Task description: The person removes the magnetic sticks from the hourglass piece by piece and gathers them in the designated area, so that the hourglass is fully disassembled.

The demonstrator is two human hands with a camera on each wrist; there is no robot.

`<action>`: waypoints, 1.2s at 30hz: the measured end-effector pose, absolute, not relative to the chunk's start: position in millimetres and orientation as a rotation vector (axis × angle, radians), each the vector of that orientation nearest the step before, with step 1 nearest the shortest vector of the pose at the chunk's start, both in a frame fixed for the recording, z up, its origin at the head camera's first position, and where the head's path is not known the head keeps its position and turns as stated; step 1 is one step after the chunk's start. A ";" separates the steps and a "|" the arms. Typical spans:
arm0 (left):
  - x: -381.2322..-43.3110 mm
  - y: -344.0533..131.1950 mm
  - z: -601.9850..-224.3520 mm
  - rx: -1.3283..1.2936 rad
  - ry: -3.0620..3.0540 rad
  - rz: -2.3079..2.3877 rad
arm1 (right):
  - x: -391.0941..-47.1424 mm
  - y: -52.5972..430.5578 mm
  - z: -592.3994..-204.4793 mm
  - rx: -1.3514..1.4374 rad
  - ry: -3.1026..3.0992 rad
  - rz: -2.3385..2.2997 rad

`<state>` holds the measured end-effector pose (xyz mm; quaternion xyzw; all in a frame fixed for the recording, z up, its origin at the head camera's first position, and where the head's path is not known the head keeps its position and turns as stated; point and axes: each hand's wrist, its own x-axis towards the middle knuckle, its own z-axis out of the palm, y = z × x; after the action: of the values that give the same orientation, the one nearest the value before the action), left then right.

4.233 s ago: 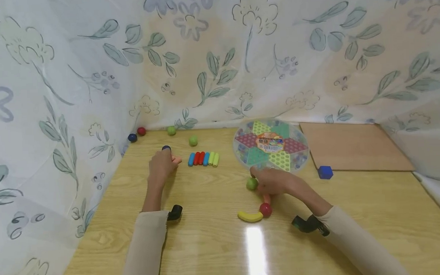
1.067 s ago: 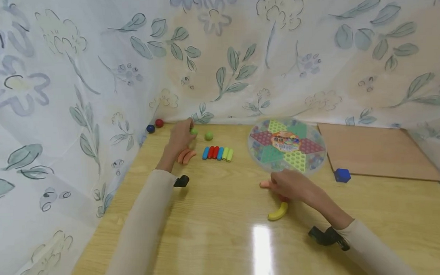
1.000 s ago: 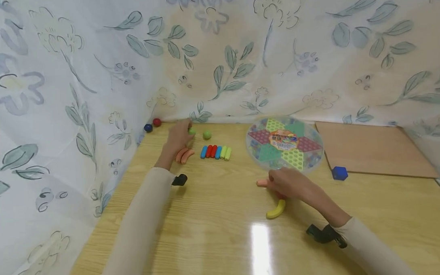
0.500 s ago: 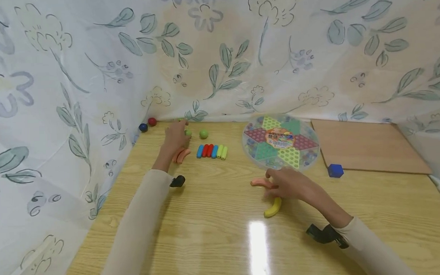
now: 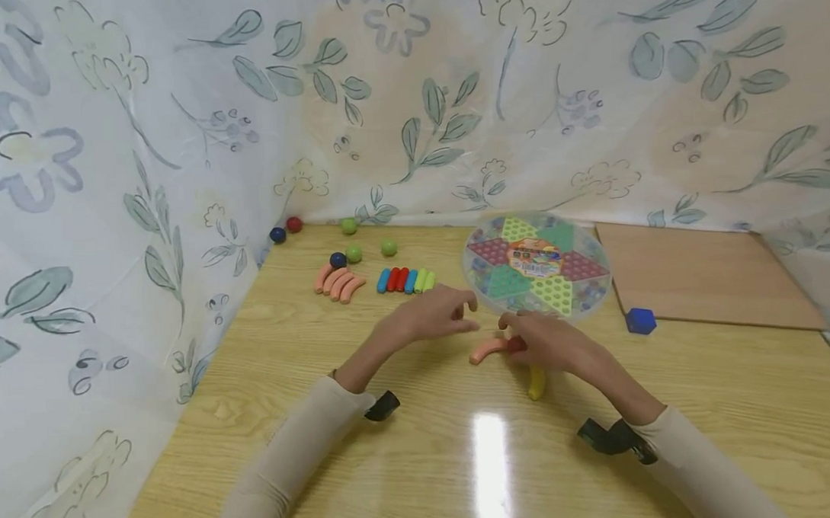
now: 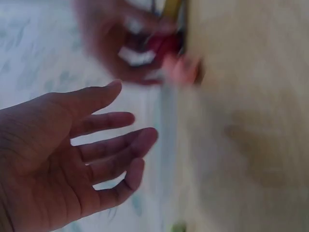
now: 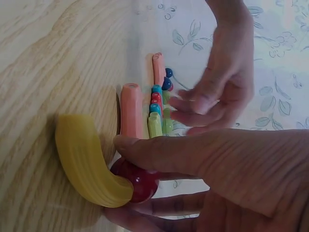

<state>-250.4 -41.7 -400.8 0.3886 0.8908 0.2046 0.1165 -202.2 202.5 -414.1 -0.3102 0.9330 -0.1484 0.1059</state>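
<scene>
My right hand (image 5: pixel 544 342) holds a shiny red ball (image 7: pixel 137 181) between thumb and fingers, low over the wooden table. A yellow banana-shaped piece (image 7: pixel 87 159) touches the ball on one side. At the ball's other side lies a pink curved piece (image 5: pixel 488 349), its end by my right thumb. My left hand (image 5: pixel 434 313) is in the air left of the right hand, fingers loosely bent, with nothing in it. Behind it at the left, several pink curved pieces (image 5: pixel 339 283) lie side by side, with a dark blue ball (image 5: pixel 338 259) and a green ball (image 5: pixel 354 253) just behind them.
Red, blue and yellow-green short sticks (image 5: pixel 403 280) lie in a row. Two more green balls (image 5: pixel 389 247), a red ball (image 5: pixel 294 224) and a blue ball (image 5: pixel 278 235) stand farther back. A round game board (image 5: pixel 501 283), a brown board (image 5: pixel 704 275) and a blue block (image 5: pixel 640 320) are at the right.
The green ball once beside my right hand now sits behind the left pink pieces. My left hand has let go there and come back toward the right hand, which now holds the red ball.
</scene>
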 end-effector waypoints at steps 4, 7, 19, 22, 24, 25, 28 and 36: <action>-235.3 -16.3 -418.6 1.122 2.508 0.527 | -202.9 204.8 -413.3 -0.958 2.748 -0.443; -230.7 -6.4 -426.9 1.105 2.508 0.515 | -204.6 205.6 -413.6 -0.973 2.736 -0.460; -225.1 -5.5 -430.8 1.116 2.511 0.477 | -206.9 206.5 -416.4 -1.039 2.694 -0.416; -225.3 -11.5 -428.6 1.105 2.526 0.469 | -206.8 206.4 -415.4 -1.038 2.689 -0.388; -225.8 -16.2 -426.7 1.086 2.541 0.466 | -207.1 206.3 -414.6 -1.024 2.691 -0.365; -226.3 -18.7 -426.3 1.063 2.552 0.474 | -207.3 206.3 -414.2 -1.013 2.692 -0.355; -228.1 -27.3 -424.3 0.997 2.597 0.496 | -207.7 206.4 -413.3 -0.985 2.688 -0.345; -235.8 -62.9 -408.3 0.819 2.784 0.584 | -208.3 206.2 -414.3 -0.960 2.677 -0.351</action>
<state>-235.8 -62.9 -408.3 0.2756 0.9366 0.1965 0.0907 -208.3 206.2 -414.3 -0.3319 0.9253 -0.1213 0.1375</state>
